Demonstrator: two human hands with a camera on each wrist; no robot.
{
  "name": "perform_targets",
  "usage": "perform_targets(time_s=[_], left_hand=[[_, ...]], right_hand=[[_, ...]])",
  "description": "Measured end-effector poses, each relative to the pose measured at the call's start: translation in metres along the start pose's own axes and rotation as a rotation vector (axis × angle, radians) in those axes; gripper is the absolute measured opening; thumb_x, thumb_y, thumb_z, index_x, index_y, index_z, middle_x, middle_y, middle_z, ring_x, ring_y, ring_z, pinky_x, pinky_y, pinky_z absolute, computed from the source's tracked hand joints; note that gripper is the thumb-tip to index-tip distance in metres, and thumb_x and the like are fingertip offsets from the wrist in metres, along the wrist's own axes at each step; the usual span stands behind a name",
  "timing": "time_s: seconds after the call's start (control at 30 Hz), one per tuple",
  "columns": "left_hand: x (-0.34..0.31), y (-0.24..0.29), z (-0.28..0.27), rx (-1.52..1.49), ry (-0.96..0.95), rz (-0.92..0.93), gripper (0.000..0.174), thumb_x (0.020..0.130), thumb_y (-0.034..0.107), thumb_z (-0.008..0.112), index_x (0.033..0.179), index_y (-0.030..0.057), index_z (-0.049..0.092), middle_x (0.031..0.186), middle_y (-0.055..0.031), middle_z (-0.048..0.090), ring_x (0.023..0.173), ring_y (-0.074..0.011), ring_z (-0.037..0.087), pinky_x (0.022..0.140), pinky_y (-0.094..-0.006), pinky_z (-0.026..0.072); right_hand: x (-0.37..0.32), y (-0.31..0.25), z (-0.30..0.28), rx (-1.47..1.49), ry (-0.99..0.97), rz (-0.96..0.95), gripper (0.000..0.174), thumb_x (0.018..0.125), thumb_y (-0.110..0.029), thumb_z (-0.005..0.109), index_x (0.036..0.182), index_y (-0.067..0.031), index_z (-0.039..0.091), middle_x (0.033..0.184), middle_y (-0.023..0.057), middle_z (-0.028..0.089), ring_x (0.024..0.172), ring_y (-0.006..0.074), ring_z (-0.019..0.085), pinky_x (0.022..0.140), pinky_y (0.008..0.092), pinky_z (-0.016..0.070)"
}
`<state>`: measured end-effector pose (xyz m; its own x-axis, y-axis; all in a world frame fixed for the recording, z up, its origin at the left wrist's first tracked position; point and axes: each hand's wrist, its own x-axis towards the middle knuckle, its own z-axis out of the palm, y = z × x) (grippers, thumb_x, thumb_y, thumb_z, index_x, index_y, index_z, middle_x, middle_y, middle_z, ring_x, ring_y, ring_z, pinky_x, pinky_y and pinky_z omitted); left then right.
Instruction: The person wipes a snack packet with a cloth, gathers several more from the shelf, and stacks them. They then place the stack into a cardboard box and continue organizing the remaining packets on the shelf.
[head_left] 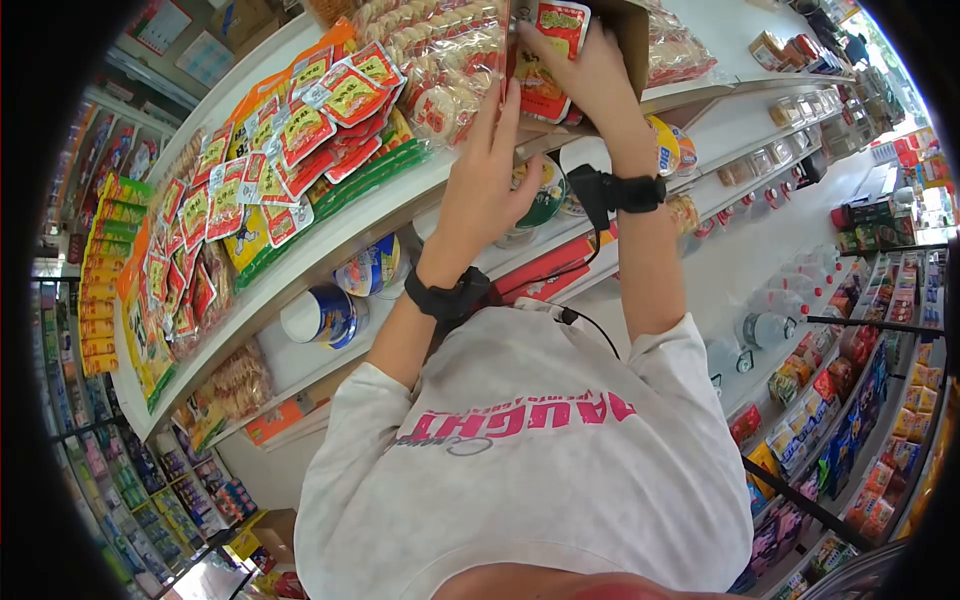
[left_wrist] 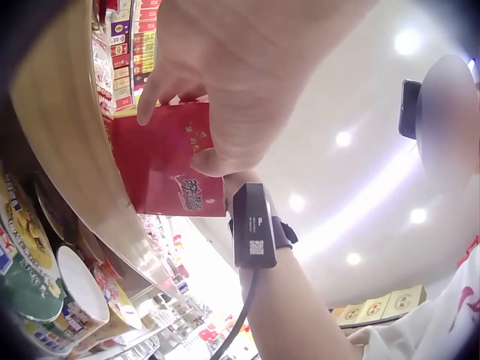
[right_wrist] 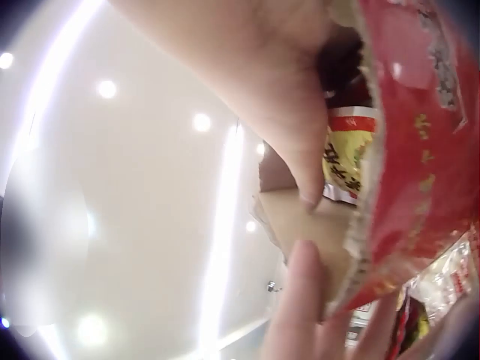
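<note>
A red cardboard box, its side panel (left_wrist: 169, 169) facing the left wrist camera, stands tilted at the shelf edge. My left hand (head_left: 485, 195) (left_wrist: 240, 90) lies against that side with fingers mostly straight; in the right wrist view its fingers (right_wrist: 304, 300) reach the cut cardboard rim (right_wrist: 300, 217). My right hand (head_left: 605, 90) (right_wrist: 247, 75) reaches inside the box, thumb across red-and-yellow packets (head_left: 545, 85) (right_wrist: 349, 150); its other fingertips are hidden, so its grip is unclear. Similar loose packets (head_left: 310, 130) lie piled on bags left of the box.
Clear bags of round snacks (head_left: 440, 70) fill the shelf beside the box, and more bags (head_left: 680, 50) lie to its right. The curved shelf edge (head_left: 350, 235) passes under my forearms. Instant-noodle tubs (head_left: 325, 315) (left_wrist: 79, 289) stand on the tier below.
</note>
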<state>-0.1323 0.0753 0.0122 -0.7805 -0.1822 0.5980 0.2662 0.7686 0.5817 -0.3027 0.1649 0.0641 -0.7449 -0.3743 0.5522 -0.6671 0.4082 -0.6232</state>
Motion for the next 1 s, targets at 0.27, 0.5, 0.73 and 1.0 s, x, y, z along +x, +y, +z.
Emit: perform_targets(time_s=[0.27, 0.5, 0.73, 1.0], left_hand=[[0.001, -0.003, 0.0, -0.003, 0.008, 0.019, 0.079, 0.093, 0.011, 0.07, 0.162, 0.005, 0.033, 0.159, -0.0264, 0.039, 0.136, -0.0423, 0.053, 0.105, -0.0426, 0.0513], [-0.004, -0.003, 0.011, 0.019, -0.002, 0.053, 0.077, 0.092, 0.008, 0.07, 0.161, 0.0046, 0.037, 0.159, -0.0308, 0.037, 0.137, -0.0423, 0.053, 0.102, -0.0413, 0.0536], [0.004, -0.005, 0.009, -0.004, -0.008, 0.066, 0.079, 0.091, 0.005, 0.069, 0.162, 0.0035, 0.034, 0.162, -0.0311, 0.032, 0.126, -0.0376, 0.062, 0.096, -0.0397, 0.0581], [0.008, -0.008, 0.011, 0.032, -0.005, 0.067, 0.083, 0.091, 0.004, 0.069, 0.164, 0.0031, 0.029, 0.162, -0.0321, 0.032, 0.127, -0.0383, 0.06, 0.098, -0.0404, 0.0562]], right_hand=[[-0.005, 0.031, 0.005, 0.5, -0.062, 0.289, 0.056, 0.1, -0.041, 0.061, 0.136, 0.0018, 0.055, 0.113, 0.0231, 0.072, 0.1, 0.0314, 0.073, 0.088, 0.0431, 0.0578], [-0.011, 0.042, 0.028, -0.166, 0.075, 0.098, 0.049, 0.104, -0.033, 0.059, 0.138, 0.0012, 0.05, 0.108, 0.0394, 0.065, 0.107, 0.0532, 0.064, 0.089, 0.0603, 0.0531], [-0.011, 0.031, 0.021, -0.075, 0.042, 0.08, 0.039, 0.1, -0.022, 0.062, 0.115, 0.011, 0.049, 0.102, 0.04, 0.062, 0.097, 0.0564, 0.064, 0.088, 0.0582, 0.0551], [-0.004, 0.012, 0.014, -0.02, -0.075, 0.159, 0.055, 0.097, -0.019, 0.062, 0.143, 0.0069, 0.046, 0.119, 0.0389, 0.063, 0.112, 0.0538, 0.062, 0.096, 0.0524, 0.0525]])
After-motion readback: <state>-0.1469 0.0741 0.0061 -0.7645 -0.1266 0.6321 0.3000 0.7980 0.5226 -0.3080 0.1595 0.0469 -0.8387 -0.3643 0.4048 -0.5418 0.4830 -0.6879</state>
